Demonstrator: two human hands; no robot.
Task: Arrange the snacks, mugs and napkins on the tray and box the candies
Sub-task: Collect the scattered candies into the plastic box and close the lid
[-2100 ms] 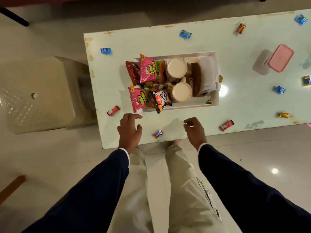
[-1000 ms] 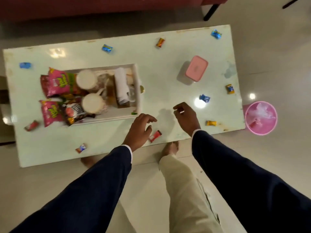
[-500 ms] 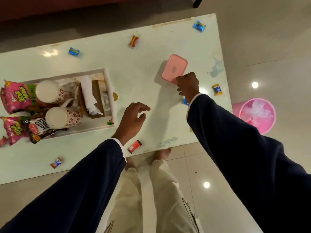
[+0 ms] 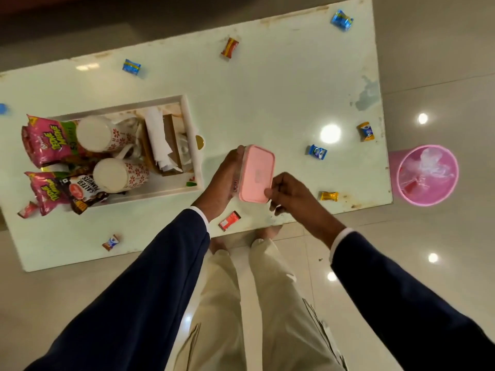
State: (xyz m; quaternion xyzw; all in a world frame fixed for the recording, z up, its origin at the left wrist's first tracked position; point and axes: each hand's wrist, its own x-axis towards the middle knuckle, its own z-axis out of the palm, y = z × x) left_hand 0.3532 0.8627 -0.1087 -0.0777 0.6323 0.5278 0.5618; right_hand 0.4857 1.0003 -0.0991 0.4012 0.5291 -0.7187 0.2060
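Observation:
A small pink lidded box [image 4: 256, 174] is held above the table's near edge. My left hand [image 4: 223, 180] cups its left side and underside, and my right hand [image 4: 290, 194] pinches its near right corner. A white tray [image 4: 190, 121] to the left carries two floral mugs [image 4: 107, 133], white napkins [image 4: 159, 139] and pink and brown snack packets [image 4: 51, 141]. Several wrapped candies lie loose on the table: a blue one [image 4: 317, 152], a yellow one [image 4: 329, 196] and a red one [image 4: 229, 220] are closest to my hands.
The pale table [image 4: 267, 97] ends just in front of my legs. A pink bin [image 4: 427, 174] with plastic in it stands on the floor beyond the table's right end. More candies lie along the far edge [image 4: 341, 20] and at the near left [image 4: 110, 242].
My right hand lifted the pink box from the far right of the table and brought it toward me. My left hand came up and took hold of its side.

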